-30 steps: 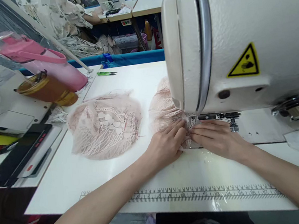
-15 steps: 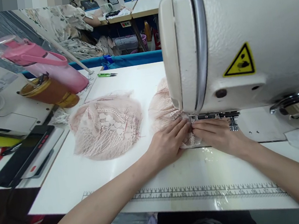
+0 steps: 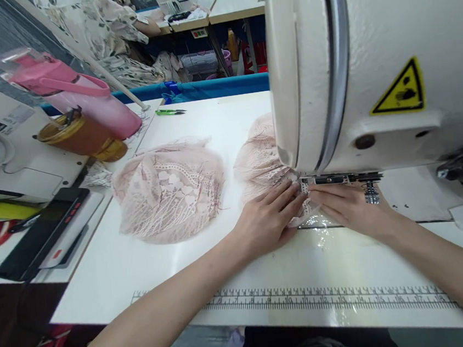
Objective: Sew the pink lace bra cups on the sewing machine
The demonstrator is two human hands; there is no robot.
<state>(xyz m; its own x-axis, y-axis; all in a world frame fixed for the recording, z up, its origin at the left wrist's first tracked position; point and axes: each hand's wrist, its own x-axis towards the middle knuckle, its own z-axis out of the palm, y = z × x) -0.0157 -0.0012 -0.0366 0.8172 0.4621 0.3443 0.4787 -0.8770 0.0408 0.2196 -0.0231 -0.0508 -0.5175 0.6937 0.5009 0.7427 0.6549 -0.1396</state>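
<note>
A gathered piece of pale pink lace fabric (image 3: pixel 259 156) lies under the head of a white sewing machine (image 3: pixel 384 47), its far part hidden behind the head. My left hand (image 3: pixel 267 219) rests on this lace left of the presser foot, fingers stretched out and flat, fingertips close to the needle area. On the other side, my right hand (image 3: pixel 353 207) lies with extended fingers against the lace edge, partly covered by the machine's metal attachment (image 3: pixel 342 178). A narrow lace strip shows between the two hands. Both thumbs are mostly hidden.
A second lace piece (image 3: pixel 171 193) lies to the left on the white table (image 3: pixel 142 271). Green thread snips (image 3: pixel 170 112) lie behind it. A pink bottle (image 3: pixel 82 95), a brown cup (image 3: pixel 81 137) and another machine (image 3: pixel 0 142) stand farther left. A printed ruler (image 3: pixel 331 298) runs along the front.
The view has shifted slightly, so the table and machine appear farther right. Both hands stay beside the presser foot, with the lace between them; little else differs.
</note>
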